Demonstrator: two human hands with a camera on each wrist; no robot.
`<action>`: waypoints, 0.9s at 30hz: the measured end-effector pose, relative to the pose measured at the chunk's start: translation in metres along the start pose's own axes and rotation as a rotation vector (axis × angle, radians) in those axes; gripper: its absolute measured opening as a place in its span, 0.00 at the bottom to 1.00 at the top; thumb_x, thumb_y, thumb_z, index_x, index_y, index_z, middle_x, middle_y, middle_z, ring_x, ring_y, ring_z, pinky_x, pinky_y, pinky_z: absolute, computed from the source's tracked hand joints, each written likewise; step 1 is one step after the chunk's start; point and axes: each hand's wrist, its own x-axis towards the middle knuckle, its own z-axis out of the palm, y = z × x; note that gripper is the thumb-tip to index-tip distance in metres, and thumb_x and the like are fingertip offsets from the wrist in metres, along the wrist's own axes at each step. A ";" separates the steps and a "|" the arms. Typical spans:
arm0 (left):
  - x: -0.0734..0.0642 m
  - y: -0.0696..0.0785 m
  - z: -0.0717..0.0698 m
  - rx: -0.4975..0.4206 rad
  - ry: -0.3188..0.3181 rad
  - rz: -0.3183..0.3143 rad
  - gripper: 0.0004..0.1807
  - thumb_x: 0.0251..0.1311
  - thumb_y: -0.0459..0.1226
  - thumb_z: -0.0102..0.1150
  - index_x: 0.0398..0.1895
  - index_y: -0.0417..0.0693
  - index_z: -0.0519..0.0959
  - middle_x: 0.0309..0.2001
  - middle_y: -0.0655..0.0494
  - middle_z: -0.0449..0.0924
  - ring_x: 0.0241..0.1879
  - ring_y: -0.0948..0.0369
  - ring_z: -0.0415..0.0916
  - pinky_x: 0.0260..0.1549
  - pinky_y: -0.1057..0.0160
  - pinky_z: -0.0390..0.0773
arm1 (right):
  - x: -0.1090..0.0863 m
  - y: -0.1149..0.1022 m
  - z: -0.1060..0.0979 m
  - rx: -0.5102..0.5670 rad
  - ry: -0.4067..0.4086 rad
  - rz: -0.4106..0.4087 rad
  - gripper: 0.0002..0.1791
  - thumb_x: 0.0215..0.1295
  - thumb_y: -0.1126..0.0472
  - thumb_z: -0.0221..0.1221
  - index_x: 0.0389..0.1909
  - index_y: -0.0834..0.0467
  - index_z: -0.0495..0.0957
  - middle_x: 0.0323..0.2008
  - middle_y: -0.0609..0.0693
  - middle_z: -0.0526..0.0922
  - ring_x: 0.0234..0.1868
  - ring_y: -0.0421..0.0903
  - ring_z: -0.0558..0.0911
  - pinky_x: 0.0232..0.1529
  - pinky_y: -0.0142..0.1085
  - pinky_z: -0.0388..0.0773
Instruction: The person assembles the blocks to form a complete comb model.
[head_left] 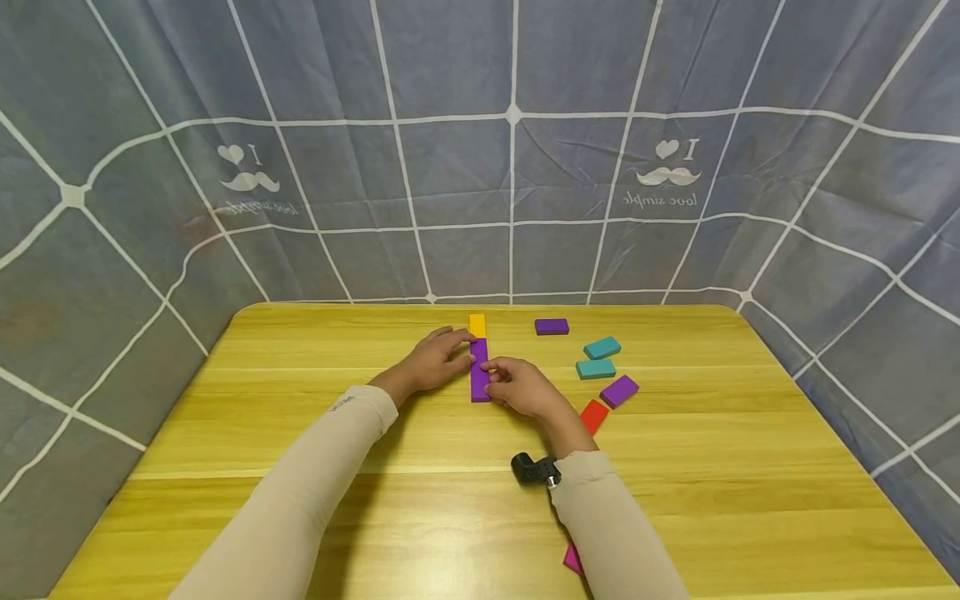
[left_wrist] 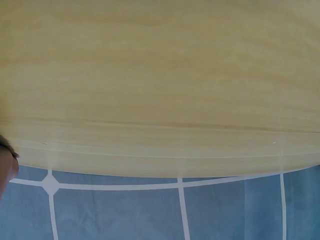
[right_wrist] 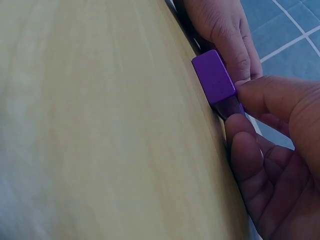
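Observation:
A line of flat blocks lies between the hands in the head view: a yellow block at the far end and a purple strip running toward me, apparently two purple blocks end to end. My left hand touches the strip's left edge with forefinger and thumb. From the other side, my right hand rests bent fingertips and thumb against the right edge. In the right wrist view the near end of a purple block shows beside those fingertips. Only a bit of a hand appears in the left wrist view.
Right of the line lie a purple block, two teal blocks, another purple block and a red block. A pink block is partly hidden by the right sleeve. A grey curtain stands behind the wooden table.

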 end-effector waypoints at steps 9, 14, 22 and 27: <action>-0.004 -0.002 0.001 -0.033 0.008 0.006 0.25 0.72 0.48 0.50 0.69 0.48 0.70 0.70 0.45 0.66 0.73 0.40 0.51 0.71 0.43 0.49 | -0.002 -0.001 0.003 0.019 -0.011 -0.003 0.18 0.67 0.68 0.61 0.57 0.62 0.78 0.37 0.54 0.77 0.30 0.45 0.75 0.31 0.32 0.73; -0.006 -0.001 0.001 -0.062 0.001 -0.002 0.25 0.73 0.47 0.49 0.69 0.48 0.70 0.70 0.46 0.67 0.74 0.40 0.50 0.72 0.44 0.49 | -0.002 0.001 0.003 0.015 -0.004 -0.003 0.18 0.67 0.68 0.61 0.57 0.61 0.78 0.37 0.54 0.77 0.30 0.45 0.75 0.30 0.31 0.73; -0.011 0.003 0.001 -0.115 0.000 0.004 0.25 0.73 0.45 0.50 0.69 0.48 0.70 0.70 0.46 0.67 0.74 0.40 0.50 0.71 0.43 0.49 | 0.000 0.006 0.000 0.081 -0.008 0.016 0.18 0.67 0.65 0.61 0.57 0.61 0.78 0.35 0.53 0.78 0.29 0.45 0.76 0.31 0.32 0.75; -0.016 0.003 0.002 -0.130 0.005 0.018 0.25 0.73 0.45 0.51 0.70 0.47 0.69 0.69 0.46 0.68 0.73 0.42 0.53 0.71 0.44 0.52 | 0.003 0.012 -0.001 0.180 0.002 0.025 0.15 0.67 0.64 0.61 0.53 0.63 0.78 0.28 0.53 0.77 0.27 0.46 0.77 0.31 0.33 0.77</action>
